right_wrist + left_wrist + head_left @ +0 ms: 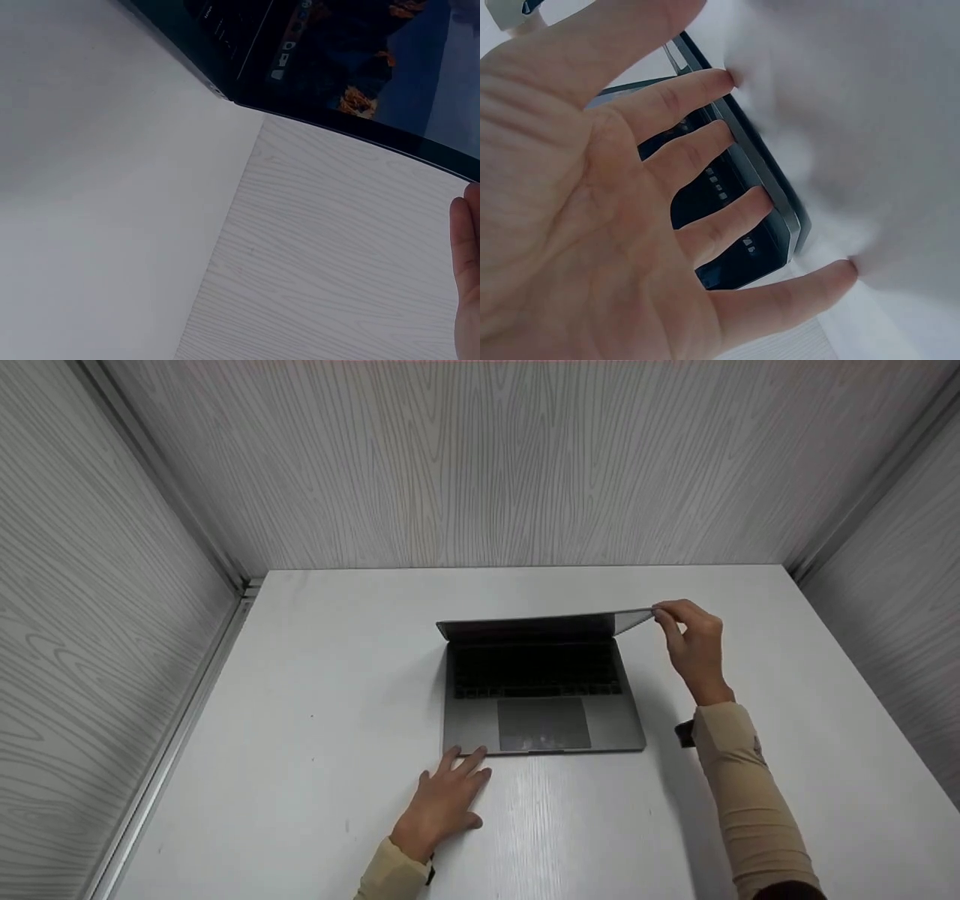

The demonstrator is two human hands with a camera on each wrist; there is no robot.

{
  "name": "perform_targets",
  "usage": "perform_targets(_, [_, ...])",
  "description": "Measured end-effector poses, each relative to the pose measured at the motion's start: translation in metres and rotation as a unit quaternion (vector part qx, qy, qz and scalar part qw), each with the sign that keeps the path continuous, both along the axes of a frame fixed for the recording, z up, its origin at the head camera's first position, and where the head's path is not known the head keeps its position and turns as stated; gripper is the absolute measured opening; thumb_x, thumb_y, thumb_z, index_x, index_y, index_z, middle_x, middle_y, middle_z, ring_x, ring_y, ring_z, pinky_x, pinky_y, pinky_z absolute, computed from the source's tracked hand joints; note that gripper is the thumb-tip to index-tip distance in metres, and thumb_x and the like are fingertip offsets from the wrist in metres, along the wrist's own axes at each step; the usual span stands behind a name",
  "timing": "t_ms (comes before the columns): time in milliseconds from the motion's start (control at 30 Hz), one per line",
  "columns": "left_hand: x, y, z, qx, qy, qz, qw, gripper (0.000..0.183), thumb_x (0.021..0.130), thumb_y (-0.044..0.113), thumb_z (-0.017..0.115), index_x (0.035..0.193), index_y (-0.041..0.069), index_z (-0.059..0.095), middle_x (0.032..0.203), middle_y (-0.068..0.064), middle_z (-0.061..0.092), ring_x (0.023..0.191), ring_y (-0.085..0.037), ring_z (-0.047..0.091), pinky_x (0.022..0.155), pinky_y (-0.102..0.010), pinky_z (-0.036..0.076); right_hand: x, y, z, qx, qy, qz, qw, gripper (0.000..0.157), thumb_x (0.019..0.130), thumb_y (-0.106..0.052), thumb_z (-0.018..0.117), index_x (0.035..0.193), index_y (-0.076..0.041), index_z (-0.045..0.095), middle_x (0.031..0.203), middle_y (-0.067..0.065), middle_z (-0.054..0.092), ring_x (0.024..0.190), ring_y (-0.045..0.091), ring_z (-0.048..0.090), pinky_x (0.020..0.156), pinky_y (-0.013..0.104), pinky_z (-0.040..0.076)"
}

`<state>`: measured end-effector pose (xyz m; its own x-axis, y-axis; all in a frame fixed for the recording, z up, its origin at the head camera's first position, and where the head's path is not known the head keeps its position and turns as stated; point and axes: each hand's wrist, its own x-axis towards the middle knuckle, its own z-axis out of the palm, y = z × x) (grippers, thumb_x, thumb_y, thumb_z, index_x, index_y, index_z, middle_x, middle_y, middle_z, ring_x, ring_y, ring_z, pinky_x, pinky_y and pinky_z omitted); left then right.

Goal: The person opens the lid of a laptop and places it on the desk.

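A grey laptop (471, 729) lies on the table with its lid (525, 629) partly raised. With thumb and fingers, my right hand (694, 649) pinches the lid's upper right corner. My left hand (442, 804) spreads its fingers at the front left edge of the laptop's base, and some fingertips touch that edge. The left wrist view shows the palm (622, 217) and straight fingers partly covering the laptop. In the right wrist view the lit screen (352, 56) shows a desktop picture and icons, while only part of the right hand (468, 255) is visible at the edge.
The white table (337, 660) extends around the laptop. Wood-grain panels stand at the back (480, 465), left (90, 622) and right (892, 607). A metal rail (187, 705) runs along the table's left side.
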<state>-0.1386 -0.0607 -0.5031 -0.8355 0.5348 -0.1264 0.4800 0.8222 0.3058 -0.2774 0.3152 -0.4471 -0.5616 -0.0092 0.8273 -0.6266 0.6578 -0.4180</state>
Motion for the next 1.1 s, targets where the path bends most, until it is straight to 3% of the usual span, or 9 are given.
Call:
perform_targets(267, [0.001,-0.001,0.0,0.003,0.005,-0.001,1.0,0.066,0.074,0.019,0.091,0.134,0.006,0.065,0.155,-0.009,0.045,0.141,-0.039,0.037,0.092,-0.071,0.045,-0.014,0.0,0.002,-0.024,-0.03,-0.007,0.999,0.008,0.094,0.007,0.066,0.095,0.011,0.073,0.088,0.017,0.073,0.081,0.01,0.067,0.078,0.011,0.049])
perform_targets(500, [0.001,0.0,0.0,0.002,0.003,0.0,1.0,0.068,0.074,0.021,0.091,0.134,0.006,0.065,0.156,-0.009,0.044,0.142,-0.039,0.036,0.093,-0.071,0.045,-0.016,-0.008,0.009,-0.102,-0.103,-0.016,0.989,0.012,0.097,0.008,0.061,0.097,0.015,0.071,0.093,0.027,0.069,0.088,-0.007,0.057,0.082,0.016,0.045])
perform_targets(633, [0.002,0.0,0.0,-0.006,0.001,-0.001,1.0,0.069,0.074,0.022,0.091,0.135,0.006,0.064,0.157,-0.008,0.042,0.142,-0.039,0.036,0.093,-0.071,0.045,-0.004,-0.017,0.022,-0.127,-0.136,-0.001,0.983,0.016,0.099,0.009,0.056,0.101,0.02,0.068,0.097,0.034,0.065,0.09,-0.008,0.056,0.083,0.018,0.043])
perform_targets(767, [0.002,-0.001,0.0,-0.01,0.0,0.0,0.9999,0.069,0.074,0.023,0.091,0.135,0.006,0.064,0.157,-0.008,0.042,0.142,-0.039,0.035,0.094,-0.07,0.045,0.001,-0.022,0.027,-0.128,-0.145,0.007,0.981,0.018,0.1,0.009,0.054,0.102,0.02,0.068,0.098,0.033,0.067,0.09,-0.005,0.057,0.084,0.019,0.044])
perform_targets(933, [0.002,-0.002,0.001,-0.005,-0.002,-0.001,1.0,0.068,0.074,0.021,0.091,0.135,0.006,0.064,0.157,-0.008,0.042,0.142,-0.039,0.035,0.094,-0.071,0.045,-0.004,-0.023,0.03,-0.126,-0.151,-0.003,0.981,0.019,0.1,0.008,0.054,0.101,0.02,0.068,0.098,0.035,0.067,0.087,-0.005,0.057,0.082,0.019,0.043])
perform_targets(1100, [0.002,-0.002,0.001,-0.003,-0.004,0.001,1.0,0.069,0.073,0.021,0.091,0.135,0.006,0.064,0.157,-0.009,0.043,0.142,-0.04,0.035,0.095,-0.071,0.044,-0.018,-0.021,0.024,-0.145,-0.177,-0.013,0.973,0.021,0.102,0.005,0.053,0.104,0.021,0.068,0.101,0.035,0.068,0.086,-0.002,0.059,0.08,0.018,0.044])
